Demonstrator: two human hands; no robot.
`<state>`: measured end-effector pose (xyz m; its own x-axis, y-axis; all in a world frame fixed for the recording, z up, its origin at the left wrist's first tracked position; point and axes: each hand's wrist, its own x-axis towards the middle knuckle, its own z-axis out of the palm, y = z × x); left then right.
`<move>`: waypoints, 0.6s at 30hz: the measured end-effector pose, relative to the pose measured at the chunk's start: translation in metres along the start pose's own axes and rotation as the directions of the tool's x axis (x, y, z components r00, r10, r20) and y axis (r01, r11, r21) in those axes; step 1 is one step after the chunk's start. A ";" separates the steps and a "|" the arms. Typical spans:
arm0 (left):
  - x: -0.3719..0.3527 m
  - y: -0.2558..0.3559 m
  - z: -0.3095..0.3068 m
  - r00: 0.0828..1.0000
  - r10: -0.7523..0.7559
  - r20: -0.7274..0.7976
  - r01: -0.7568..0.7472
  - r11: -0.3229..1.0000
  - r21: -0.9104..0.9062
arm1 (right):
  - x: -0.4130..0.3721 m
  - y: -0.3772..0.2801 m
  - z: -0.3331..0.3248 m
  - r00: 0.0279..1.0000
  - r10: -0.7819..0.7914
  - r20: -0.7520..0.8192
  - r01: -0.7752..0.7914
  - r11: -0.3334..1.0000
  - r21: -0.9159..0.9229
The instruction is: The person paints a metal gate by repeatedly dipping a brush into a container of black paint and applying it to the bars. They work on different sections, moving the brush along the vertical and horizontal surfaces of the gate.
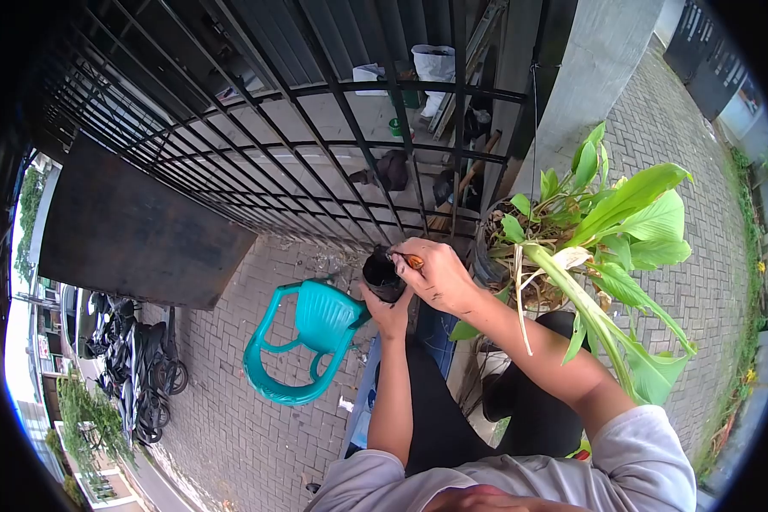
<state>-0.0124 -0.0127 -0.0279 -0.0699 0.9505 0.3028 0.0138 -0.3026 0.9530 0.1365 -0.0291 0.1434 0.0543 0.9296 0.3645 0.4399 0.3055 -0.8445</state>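
Right fingers (pixel 420 250): curled shut round a small orange-handled tool (pixel 412 260); its working end is hidden at the mouth of the pot
Right hand (pixel 441 275): lies over the top of the black pot (pixel 382 275), knuckles up and smudged with dirt, forearm running back to a rolled grey sleeve (pixel 648 452)
Left hand (pixel 390 314): cups the pot from below, closed on its base; the single fingers cannot be told apart behind it
Where the pot is: held up in the air between both hands, in front of the knees and above the brick paving (pixel 230 427), touching nothing else
Just beside: a teal plastic chair (pixel 311 337) to the left of the pot, its backrest close to the left wrist
In the way: a potted plant (pixel 606 226) with broad green leaves stands at the right arm; one long leaf stalk crosses over that forearm, and a pale dry strand hangs beside it
Behind: a black barred metal gate (pixel 316 128) right after the pot, with a white bag (pixel 435 61) and clutter on the floor beyond the bars
Further out: a dark flat panel (pixel 136 230) leaning at the gate, a grey concrete pillar (pixel 589 77), parked motorbikes (pixel 132 363) far left
How the pot looks: small, round, black and soft-walled like a nursery bag, tilted toward the gate; its rim is partly covered by the right hand and what is inside cannot be seen
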 end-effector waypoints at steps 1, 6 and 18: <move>0.000 -0.005 0.001 1.000 0.015 -0.006 -0.015 0.999 0.033 | -0.001 0.000 0.001 1.000 -0.017 0.010 0.017 1.000 -0.026; 0.006 0.014 -0.002 0.995 -0.090 0.044 0.092 0.995 -0.039 | 0.001 0.006 0.011 0.986 0.110 -0.128 -0.090 0.984 0.155; 0.002 0.004 0.002 0.995 -0.077 -0.069 0.075 0.997 -0.036 | 0.002 0.004 0.009 0.953 0.286 -0.103 -0.256 0.937 0.240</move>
<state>-0.0109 -0.0116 -0.0236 -0.1398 0.9637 0.2273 -0.0274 -0.2333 0.9720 0.1308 -0.0238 0.1371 0.2700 0.9518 0.1457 0.1833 0.0977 -0.9782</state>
